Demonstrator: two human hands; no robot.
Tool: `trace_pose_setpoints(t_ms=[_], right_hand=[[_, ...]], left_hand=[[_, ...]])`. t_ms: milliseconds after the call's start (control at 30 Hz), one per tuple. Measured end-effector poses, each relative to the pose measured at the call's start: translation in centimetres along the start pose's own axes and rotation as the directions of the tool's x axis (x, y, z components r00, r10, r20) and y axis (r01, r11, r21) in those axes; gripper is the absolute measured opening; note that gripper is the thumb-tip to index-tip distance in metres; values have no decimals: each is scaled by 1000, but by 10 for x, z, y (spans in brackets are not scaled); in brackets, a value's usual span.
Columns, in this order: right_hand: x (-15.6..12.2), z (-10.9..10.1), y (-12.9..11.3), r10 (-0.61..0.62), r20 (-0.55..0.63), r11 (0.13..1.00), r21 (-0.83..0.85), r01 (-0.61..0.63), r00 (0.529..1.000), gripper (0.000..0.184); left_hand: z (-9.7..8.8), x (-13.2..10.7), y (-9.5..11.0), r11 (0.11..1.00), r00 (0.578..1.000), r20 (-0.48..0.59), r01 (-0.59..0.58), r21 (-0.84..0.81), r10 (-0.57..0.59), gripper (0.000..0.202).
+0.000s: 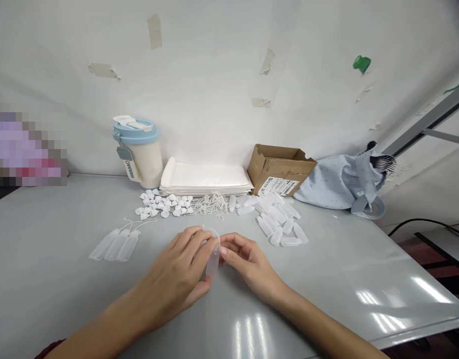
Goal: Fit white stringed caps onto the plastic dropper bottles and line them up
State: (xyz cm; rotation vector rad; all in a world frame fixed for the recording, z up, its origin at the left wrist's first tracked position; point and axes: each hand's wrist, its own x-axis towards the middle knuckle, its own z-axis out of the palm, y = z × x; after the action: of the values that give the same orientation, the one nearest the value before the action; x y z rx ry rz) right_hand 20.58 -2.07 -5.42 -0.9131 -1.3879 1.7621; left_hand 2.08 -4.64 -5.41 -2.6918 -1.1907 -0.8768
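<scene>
Near the middle of the grey table, my left hand is closed around a small translucent plastic bottle, hiding much of it. A thin white cord arcs over the bottle's top and runs down to the fingertips of my right hand. Those fingers are pinched at the cord, against the bottle's upper side; the exact grip is partly hidden. To the left lie several similar bottles fitted with white cords. Beyond my hands are piles of small white caps, loose white cords and loose translucent bottles.
Along the wall stand a cream cup with a blue lid, a stack of white envelopes and an open cardboard box. A light blue cloth bag lies at the right. The grey table's edge slopes down on the right.
</scene>
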Motion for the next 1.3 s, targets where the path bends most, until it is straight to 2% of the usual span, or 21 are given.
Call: trace_pose_setpoints(t_ms=[200, 333, 433, 533, 633, 800, 967, 1100, 1300], right_hand=[[0, 1, 0, 17, -20, 999, -36, -18, 1000, 25], [1, 0, 0, 39, -11, 998, -43, -40, 999, 27], [0, 0, 1, 74, 10, 996, -41, -73, 997, 26], [0, 1, 2, 116, 75, 993, -1, -116, 990, 25], [-1, 1, 5, 131, 114, 990, 44, -137, 985, 34], [-1, -2, 6, 115, 99, 991, 63, -122, 988, 39], [0, -5, 5, 107, 79, 992, 52, -112, 991, 35], [-1, -4, 5, 111, 90, 993, 30, -114, 990, 33], [-2, -4, 3, 116, 87, 993, -1, -116, 989, 32]], left_hand=[[2, -4, 3, 998, 999, 35, -21, 55, 19, 41], [1, -4, 4, 1000, 998, 58, -3, 13, 2, 42], [0, -3, 4, 998, 994, 109, 38, -59, -32, 40], [-6, -2, -1, 990, 975, 213, 83, -115, -57, 33], [-18, -2, -15, 985, 944, 321, 124, -122, -79, 33], [-45, -15, -55, 972, 908, 368, 229, -42, -198, 37], [-61, -35, -89, 930, 833, 429, 365, 49, -349, 41], [-62, -47, -101, 904, 779, 472, 416, 103, -413, 42], [-62, -50, -105, 888, 750, 481, 423, 179, -454, 40]])
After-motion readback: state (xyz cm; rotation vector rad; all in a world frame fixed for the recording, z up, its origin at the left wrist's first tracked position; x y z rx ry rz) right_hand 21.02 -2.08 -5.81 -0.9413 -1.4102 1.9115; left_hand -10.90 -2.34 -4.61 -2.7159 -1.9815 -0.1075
